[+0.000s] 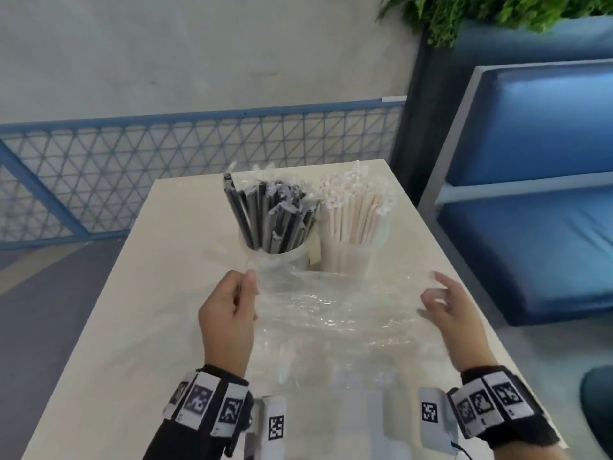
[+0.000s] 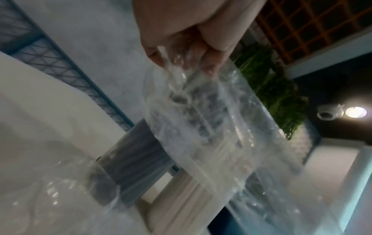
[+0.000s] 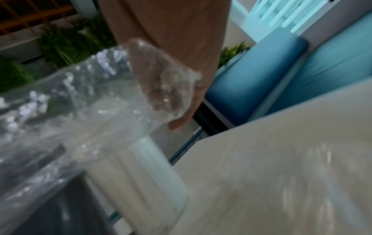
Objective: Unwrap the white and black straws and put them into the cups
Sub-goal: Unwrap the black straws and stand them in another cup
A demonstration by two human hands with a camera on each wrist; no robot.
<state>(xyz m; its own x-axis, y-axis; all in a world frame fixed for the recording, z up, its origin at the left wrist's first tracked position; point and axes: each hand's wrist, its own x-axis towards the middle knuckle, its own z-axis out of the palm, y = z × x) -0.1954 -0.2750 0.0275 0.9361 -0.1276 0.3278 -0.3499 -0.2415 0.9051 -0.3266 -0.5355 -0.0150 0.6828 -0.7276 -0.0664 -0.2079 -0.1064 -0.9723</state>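
Both hands hold clear wrap [image 1: 338, 313] inside the table [image 1: 139, 327] edges.

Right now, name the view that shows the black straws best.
Head view: the black straws stand sharp and whole in their cup. The left wrist view shows them blurred behind the wrap; the right wrist view shows only a dark blur.

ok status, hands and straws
Left hand pinching clear wrapper, right hand at its other edge. Black straws, white straws in cups. Nothing blocking.
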